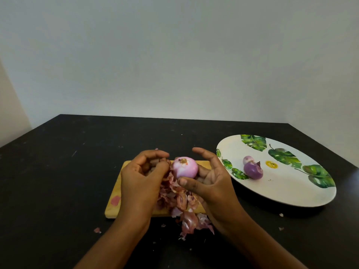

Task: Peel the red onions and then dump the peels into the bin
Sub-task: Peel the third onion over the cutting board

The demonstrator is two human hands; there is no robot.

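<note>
Both forearms entered from the bottom edge. Right hand (211, 181) held a red onion (185, 167) over the cutting board (116, 208), thumb and fingers curled round it, the onion mostly bare. Left hand (141, 177) was curled just beside it, apparently pinching a peel strip (165, 162). Peel pile (182, 202) lay below, spilling off the board onto the table (58, 171). Plate (291, 202) on the right held two peeled onions (253, 170). Judged: peeling nearly finished, dumping not begun, no bin in view.
</note>
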